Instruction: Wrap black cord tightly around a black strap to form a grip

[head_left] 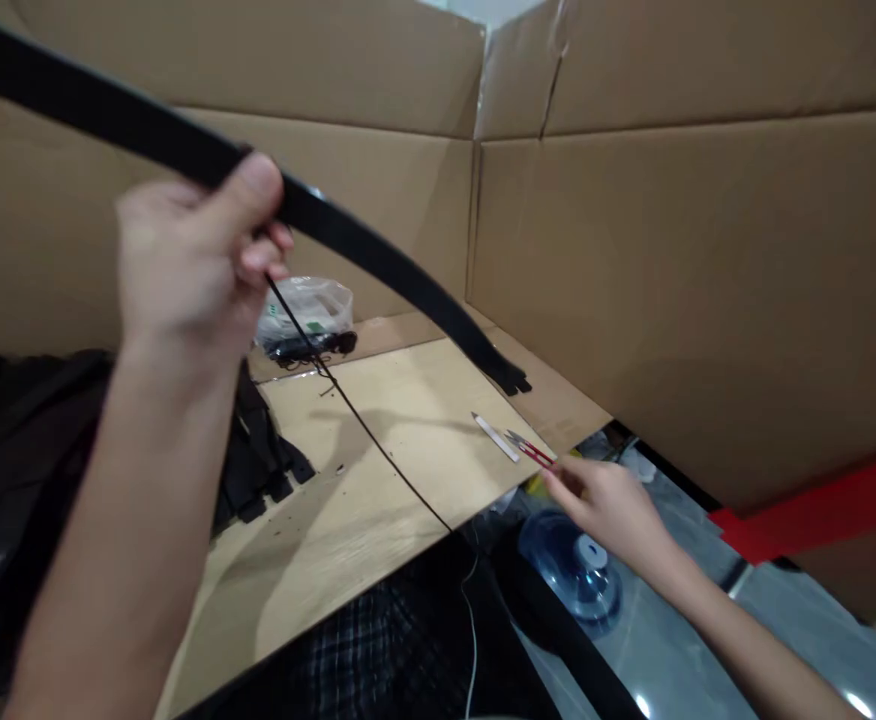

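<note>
Left hand point(198, 260) is up high in front of the camera, clenched around a long flat black strap point(367, 252), thumb pressed over the top edge. The strap runs from the top left corner, through the fist, and arcs down to the right, its frayed end hanging just above the far side of the pale plywood table top point(318, 560). A thin black thread point(378, 447) drops from under those fingers and slants down across the table to its near edge.

Over on the right, the right hand point(610, 505) stretches out low, fingers extended, tips right at the handle end of the small red-handled thread snips point(529, 450) lying at the table's right edge. Touching or gripping? Cannot tell from here. Just beside the snips lies a slim white stick point(495, 437).

At the back of the table sits a crumpled clear plastic bag point(307, 315) with dark pieces inside. A heap of cut black strap pieces point(258, 460) lies at the left, behind the raised forearm. Brown cardboard walls point(670, 300) close off the back and right. Below the right hand, a clear blue water bottle point(569, 565) lies on the shiny floor, with a band of red tape point(820, 510) on the cardboard nearby.
</note>
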{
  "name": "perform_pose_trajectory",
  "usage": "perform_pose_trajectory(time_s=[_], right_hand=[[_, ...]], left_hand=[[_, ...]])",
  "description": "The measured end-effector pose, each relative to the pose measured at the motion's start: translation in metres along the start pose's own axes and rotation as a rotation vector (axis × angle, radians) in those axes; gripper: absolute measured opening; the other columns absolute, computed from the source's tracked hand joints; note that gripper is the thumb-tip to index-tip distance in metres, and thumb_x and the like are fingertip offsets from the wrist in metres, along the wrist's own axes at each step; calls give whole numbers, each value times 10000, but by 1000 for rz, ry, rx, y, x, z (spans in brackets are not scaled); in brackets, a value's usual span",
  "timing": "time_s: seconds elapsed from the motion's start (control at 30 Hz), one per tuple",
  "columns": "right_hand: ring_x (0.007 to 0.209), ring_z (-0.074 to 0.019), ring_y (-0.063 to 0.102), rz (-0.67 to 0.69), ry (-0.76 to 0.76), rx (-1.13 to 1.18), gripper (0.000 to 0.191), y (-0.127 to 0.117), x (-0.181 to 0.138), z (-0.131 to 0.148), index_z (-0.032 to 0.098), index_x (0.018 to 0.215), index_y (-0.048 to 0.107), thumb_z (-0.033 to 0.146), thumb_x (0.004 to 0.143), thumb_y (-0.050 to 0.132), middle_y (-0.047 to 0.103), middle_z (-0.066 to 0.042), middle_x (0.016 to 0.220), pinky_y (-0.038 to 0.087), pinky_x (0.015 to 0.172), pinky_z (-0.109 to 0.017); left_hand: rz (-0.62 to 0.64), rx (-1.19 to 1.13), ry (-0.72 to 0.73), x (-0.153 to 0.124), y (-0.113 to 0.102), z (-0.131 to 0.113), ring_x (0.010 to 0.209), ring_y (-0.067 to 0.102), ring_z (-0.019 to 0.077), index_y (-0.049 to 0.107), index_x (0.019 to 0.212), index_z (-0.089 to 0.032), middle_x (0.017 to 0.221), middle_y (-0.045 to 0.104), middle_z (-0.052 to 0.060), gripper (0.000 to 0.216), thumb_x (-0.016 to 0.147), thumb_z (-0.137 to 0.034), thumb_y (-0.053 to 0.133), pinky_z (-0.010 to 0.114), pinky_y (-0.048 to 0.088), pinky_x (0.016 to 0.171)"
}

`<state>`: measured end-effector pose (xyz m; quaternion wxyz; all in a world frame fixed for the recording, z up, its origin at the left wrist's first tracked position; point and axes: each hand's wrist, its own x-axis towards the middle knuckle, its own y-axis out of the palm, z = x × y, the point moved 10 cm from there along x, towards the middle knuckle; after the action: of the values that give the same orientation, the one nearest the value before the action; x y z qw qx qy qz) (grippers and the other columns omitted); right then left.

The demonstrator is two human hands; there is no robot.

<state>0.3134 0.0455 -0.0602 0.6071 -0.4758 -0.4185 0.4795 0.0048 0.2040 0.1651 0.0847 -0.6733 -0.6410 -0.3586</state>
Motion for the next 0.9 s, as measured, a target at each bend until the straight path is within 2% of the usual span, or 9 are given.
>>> perform_pose_trajectory(time_s=[0.07, 0.1, 0.17, 0.23, 0.3, 0.47, 0.63, 0.8, 0.9], right_hand=[[765, -204, 669, -522, -266, 92, 329, -83, -14, 59, 154, 1012, 658, 427, 928, 494, 702, -88, 866, 502, 662, -296], [913, -239, 664, -693, -374, 99, 383, -108, -21, 85, 136, 1129, 614, 437, 906, 537, 691, -130, 1020, 518, 748, -325], [1108, -279, 595, -834, -539, 110, 535, -131, -17, 134, 119, 1284, 512, 460, 879, 584, 619, -177, 1205, 494, 906, -393], [1176, -288, 547, -844, -676, 121, 608, -133, 1, 182, 113, 1331, 468, 491, 872, 593, 576, -187, 1271, 459, 975, -428], [1145, -269, 563, -825, -769, 136, 541, -127, 23, 222, 109, 1316, 486, 452, 906, 566, 585, -173, 1260, 474, 945, -402], [781, -172, 644, -852, -897, 149, 312, -109, 55, 285, 123, 1204, 601, 271, 994, 424, 681, -99, 976, 457, 581, -262], [663, -150, 602, -866, -957, 100, 367, -104, 73, 305, 122, 1238, 596, 273, 1014, 347, 668, -101, 920, 362, 465, -257], [692, -166, 605, -859, -964, 145, 368, -109, 83, 314, 105, 1235, 589, 232, 1012, 326, 664, -112, 907, 395, 498, -266], [738, -186, 619, -876, -959, 196, 355, -109, 81, 314, 85, 1221, 595, 209, 1008, 339, 669, -125, 895, 428, 543, -280]], left_hand=[[6, 37, 23, -5, -14, -4, 314, 398, 17, 596, 507, -95, 399, 527, -32, 334, 834, -82, 663, 143, 347, 347], [-7, 23, 20, -10, -23, -4, 303, 383, 13, 598, 493, -100, 401, 544, -22, 325, 801, -86, 698, 142, 333, 326], [-48, 10, -9, -23, -42, 1, 302, 389, 17, 620, 498, -109, 412, 566, -9, 277, 726, -139, 773, 145, 332, 307], [-112, -6, -37, -35, -62, 6, 308, 399, 17, 647, 529, -116, 441, 588, -2, 231, 650, -202, 825, 142, 334, 306], [-203, -14, -40, -44, -84, 6, 317, 388, 13, 638, 525, -125, 450, 586, -4, 248, 597, -236, 848, 138, 325, 312], [-335, 65, -69, -47, -131, 3, 335, 349, 12, 606, 520, -126, 469, 573, -5, 278, 579, -268, 838, 155, 289, 330], [-284, 180, -83, -40, -155, -5, 395, 349, 23, 642, 568, -115, 508, 563, -6, 237, 569, -256, 833, 166, 262, 370], [-255, 236, -139, -38, -162, -6, 497, 463, 66, 680, 608, -119, 553, 577, 7, 255, 558, -302, 850, 166, 338, 440], [-247, 221, -148, -37, -161, -4, 482, 426, 56, 676, 609, -120, 533, 552, -5, 277, 565, -332, 848, 160, 306, 433]])
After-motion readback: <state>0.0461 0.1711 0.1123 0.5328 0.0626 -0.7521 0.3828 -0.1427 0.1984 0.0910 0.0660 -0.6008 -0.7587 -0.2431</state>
